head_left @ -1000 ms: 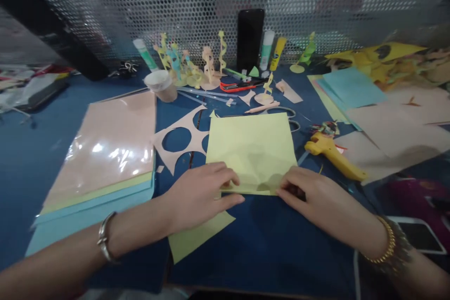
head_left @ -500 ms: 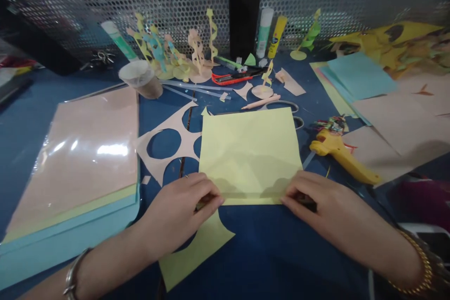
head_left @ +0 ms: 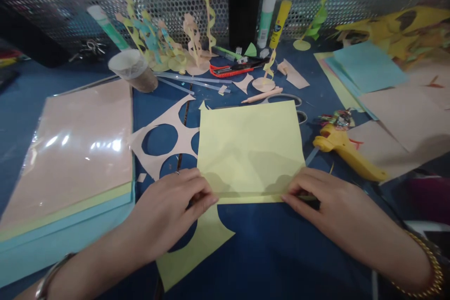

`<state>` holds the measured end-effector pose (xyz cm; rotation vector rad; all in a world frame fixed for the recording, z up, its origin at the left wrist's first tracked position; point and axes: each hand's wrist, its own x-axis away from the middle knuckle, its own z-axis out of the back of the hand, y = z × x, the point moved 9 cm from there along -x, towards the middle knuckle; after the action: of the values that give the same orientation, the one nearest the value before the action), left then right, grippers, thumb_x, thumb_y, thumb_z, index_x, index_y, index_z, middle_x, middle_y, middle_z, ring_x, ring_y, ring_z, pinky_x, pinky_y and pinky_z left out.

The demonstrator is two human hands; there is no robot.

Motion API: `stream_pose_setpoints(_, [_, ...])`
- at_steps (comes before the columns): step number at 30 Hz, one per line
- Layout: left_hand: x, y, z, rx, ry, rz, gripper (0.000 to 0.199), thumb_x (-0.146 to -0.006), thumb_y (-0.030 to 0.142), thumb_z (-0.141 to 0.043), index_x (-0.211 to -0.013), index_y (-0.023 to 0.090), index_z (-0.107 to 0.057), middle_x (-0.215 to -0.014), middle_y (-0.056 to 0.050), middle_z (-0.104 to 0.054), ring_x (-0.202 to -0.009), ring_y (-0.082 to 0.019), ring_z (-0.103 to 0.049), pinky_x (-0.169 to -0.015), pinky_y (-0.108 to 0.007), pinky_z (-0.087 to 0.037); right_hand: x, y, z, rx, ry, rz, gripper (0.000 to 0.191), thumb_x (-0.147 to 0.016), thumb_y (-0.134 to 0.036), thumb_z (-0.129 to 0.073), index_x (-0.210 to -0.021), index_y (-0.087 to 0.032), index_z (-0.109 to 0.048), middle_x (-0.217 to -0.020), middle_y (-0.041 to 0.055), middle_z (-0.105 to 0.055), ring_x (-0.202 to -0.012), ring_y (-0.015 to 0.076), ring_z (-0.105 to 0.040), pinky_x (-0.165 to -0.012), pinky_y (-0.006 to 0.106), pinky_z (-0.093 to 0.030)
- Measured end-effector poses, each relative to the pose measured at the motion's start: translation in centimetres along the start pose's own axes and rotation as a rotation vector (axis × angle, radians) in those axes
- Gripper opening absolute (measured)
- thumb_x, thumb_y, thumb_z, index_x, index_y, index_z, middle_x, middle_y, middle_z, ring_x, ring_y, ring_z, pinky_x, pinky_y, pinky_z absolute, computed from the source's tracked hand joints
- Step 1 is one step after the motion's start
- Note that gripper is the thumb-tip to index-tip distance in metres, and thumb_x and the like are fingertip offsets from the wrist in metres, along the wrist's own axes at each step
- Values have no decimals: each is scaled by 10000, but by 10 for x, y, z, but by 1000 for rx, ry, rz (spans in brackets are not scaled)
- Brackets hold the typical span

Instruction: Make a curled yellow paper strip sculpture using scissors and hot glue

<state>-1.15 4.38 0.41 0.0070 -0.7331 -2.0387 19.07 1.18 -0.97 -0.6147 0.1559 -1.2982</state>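
Note:
A pale yellow sheet of paper (head_left: pixel 251 150) lies in front of me, its near edge turned up in a narrow fold. My left hand (head_left: pixel 181 213) pinches the left end of that fold between thumb and fingers. At the opposite end, my right hand (head_left: pixel 325 204) grips the fold the same way. Below the left hand sits a yellow paper offcut (head_left: pixel 197 248) with curved cut-outs, partly hidden by the hand. A pink sheet with round holes (head_left: pixel 179 136) is just left of the yellow paper. Scissors (head_left: pixel 297 100) stick out from beneath its far edge.
A yellow hot glue gun (head_left: pixel 348 152) lies right of the paper. Plastic-wrapped coloured paper (head_left: pixel 80 145) fills the left side. Behind are a paper cup (head_left: pixel 135 72), paper spiral figures (head_left: pixel 191 40), a red cutter (head_left: pixel 228 71), glue sticks (head_left: pixel 267 18) and blue paper (head_left: pixel 369 65).
The camera view has tilted and shifted slightly, so background objects sit higher in the picture. Both hands keep their pinch on the folded edge, with little visible movement.

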Motion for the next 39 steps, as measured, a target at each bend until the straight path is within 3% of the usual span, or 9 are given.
stream_pose_setpoints(6, [1, -1, -1, -118, -42, 17, 272, -953, 339, -445, -771, 198, -590, -767, -11, -608, -693, -186, -584, -580, -301, -428, 0, 0, 1, 15, 8, 4, 215, -929, -356, -491, -758, -247, -560, -809, -2, -600, -748, 190, -591, -652, 337, -445])
stream_pose_setpoints(9, [9, 8, 0, -289, 71, -44, 183, -940, 291, -466, -919, 184, -613, -871, -53, -650, -767, -226, -617, -631, -357, -486, 0, -2, 2, 21, 9, 15, 218, -926, -353, -497, -751, -244, -567, -799, 0, -602, -741, 189, -595, -650, 326, -447])
stream_pose_setpoints(12, [32, 46, -10, -463, 283, -339, 293, -922, 154, -446, -1162, 212, -603, -1080, -72, -679, -1017, -256, -604, -842, -409, -491, 0, -4, 3, 37, 27, 43, 216, -927, -340, -492, -754, -238, -573, -788, 5, -603, -732, 188, -598, -643, 316, -449])
stream_pose_setpoints(14, [49, 72, -31, -513, 294, -583, 336, -926, 200, -461, -1231, 263, -588, -1260, -8, -627, -1238, -218, -474, -1022, -368, -405, 0, -5, 3, 40, 41, 63, 208, -926, -326, -489, -763, -233, -580, -788, 11, -608, -731, 188, -600, -645, 313, -454])
stream_pose_setpoints(17, [56, 86, -53, -607, 259, -695, 396, -957, 411, -414, -1309, 281, -539, -1465, 59, -452, -1406, -210, -232, -1106, -345, -292, 0, -5, 2, 28, 38, 67, 199, -928, -322, -482, -782, -233, -582, -807, 16, -616, -742, 192, -602, -664, 320, -456])
stream_pose_setpoints(19, [50, 85, -59, -621, 216, -678, 498, -966, 497, -332, -1374, 249, -475, -1510, 29, -393, -1427, -230, -176, -1139, -386, -204, 0, -4, 2, 27, 34, 57, 193, -929, -327, -484, -786, -236, -576, -814, 13, -614, -749, 194, -600, -667, 327, -451])
stream_pose_setpoints(23, [37, 73, -60, -577, 148, -548, 646, -949, 588, -233, -1419, 185, -416, -1513, -49, -390, -1412, -254, -230, -1167, -431, -50, -1, -5, 3, 28, 26, 51, 189, -927, -323, -501, -775, -236, -571, -808, 6, -608, -749, 189, -595, -658, 323, -440])
stream_pose_setpoints(30, [40, 66, -64, -557, 154, -501, 753, -883, 671, -322, -1422, 152, -413, -1506, -100, -393, -1402, -286, -269, -1152, -413, -127, -1, -6, 5, 37, 36, 55, 198, -926, -318, -484, -774, -232, -577, -793, 16, -613, -731, 186, -600, -644, 307, -452])
stream_pose_setpoints(39, [40, 64, -66, -537, 113, -500, 805, -875, 696, -285, -1423, 117, -398, -1504, -110, -394, -1393, -302, -265, -1153, -420, -52, 1, 0, 0, 25, -3, 38, 216, -942, -375, -459, -791, -255, -557, -826, 9, -602, -770, 201, -593, -662, 343, -456])
